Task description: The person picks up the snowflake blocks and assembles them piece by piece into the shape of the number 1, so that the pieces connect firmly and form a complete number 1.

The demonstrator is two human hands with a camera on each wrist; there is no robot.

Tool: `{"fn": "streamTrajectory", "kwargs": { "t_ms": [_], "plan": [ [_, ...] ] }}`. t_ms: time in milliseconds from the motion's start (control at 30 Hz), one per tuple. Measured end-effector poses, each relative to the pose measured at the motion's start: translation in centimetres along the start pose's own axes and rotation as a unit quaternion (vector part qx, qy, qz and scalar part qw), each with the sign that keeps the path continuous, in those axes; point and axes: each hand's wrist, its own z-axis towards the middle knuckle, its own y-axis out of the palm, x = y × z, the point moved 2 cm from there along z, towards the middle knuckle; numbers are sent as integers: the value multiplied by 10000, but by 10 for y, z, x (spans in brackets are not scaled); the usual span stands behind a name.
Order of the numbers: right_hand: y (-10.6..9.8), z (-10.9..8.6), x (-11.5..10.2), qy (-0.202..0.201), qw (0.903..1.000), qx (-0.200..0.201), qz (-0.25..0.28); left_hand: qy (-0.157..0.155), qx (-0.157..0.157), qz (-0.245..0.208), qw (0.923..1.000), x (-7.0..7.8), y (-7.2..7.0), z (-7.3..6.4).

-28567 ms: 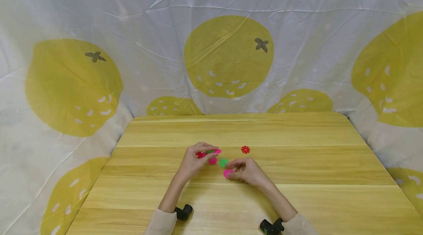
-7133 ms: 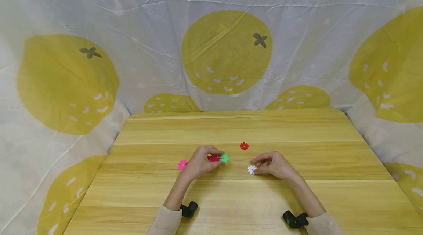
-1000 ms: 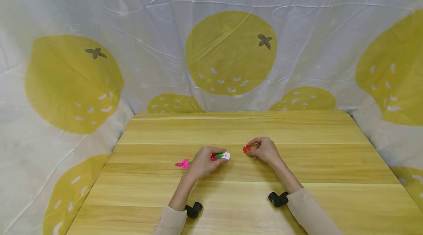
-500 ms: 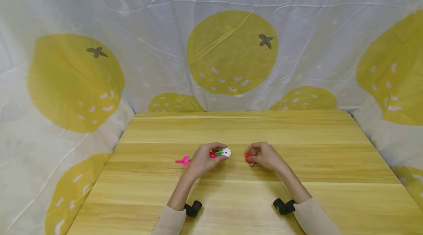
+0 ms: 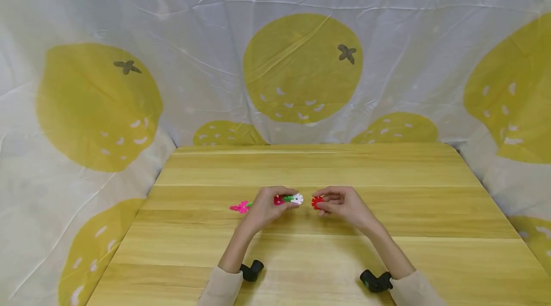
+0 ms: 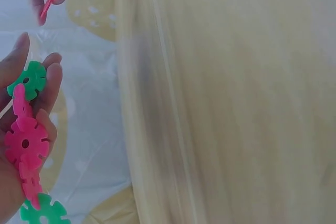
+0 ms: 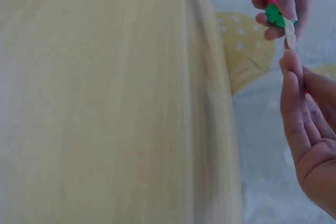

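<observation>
My left hand (image 5: 263,209) holds a chain of interlocked notched plastic discs, the snowflake building kind. In the left wrist view, a green disc (image 6: 35,81) lies between thumb and fingers, with pink discs (image 6: 26,143) running along the palm and another green one below. The chain's right end is a white disc (image 5: 297,199); its pink left end (image 5: 243,207) sticks out past the hand. Opposite, my right hand (image 5: 347,206) pinches a single red disc (image 5: 317,202), a small gap away from the white one. The right wrist view shows the white disc (image 7: 290,34) edge-on; fingers mostly hide the red one.
Both hands are above a light wooden table (image 5: 301,258). A white cloth with yellow lemon prints (image 5: 301,69) hangs behind and beside it. Black wrist cameras (image 5: 252,271) sit at both cuffs.
The loose discs have joined the left hand's chain, the white one most recently. The right hand has picked the red disc up off the table and brought it left, closer to the white disc.
</observation>
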Motion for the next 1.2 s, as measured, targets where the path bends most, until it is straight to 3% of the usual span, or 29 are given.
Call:
{"fn": "streamTrajectory", "kwargs": {
  "t_ms": [200,667,900,1200],
  "plan": [
    [7,1,2,-321,9988,306,213,0,-90,-20,10000,3,0,-1],
    [19,1,5,-505,9954,718,382,258,-351,39,9990,6,3,0],
    [20,-1,5,-596,9947,703,464,307,-457,55,9985,7,4,0],
    [21,-2,6,-1005,9930,503,365,242,-576,28,9980,8,4,1]
  ]
}}
